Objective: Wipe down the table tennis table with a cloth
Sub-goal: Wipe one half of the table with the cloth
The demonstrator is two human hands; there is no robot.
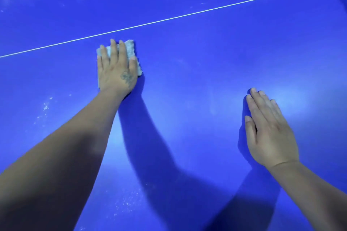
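Head view: cloth (129, 48) under flat left hand (116, 69).

Bright light glare (293, 99), hard shadows.

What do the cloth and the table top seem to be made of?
Cloth: looks like pale grey woven or terry fabric, matte, with a rough, uneven edge; the exact fibre is unclear. Table: a hard, smooth blue painted board, probably, with a slight sheen from light reflections and a thin white line.
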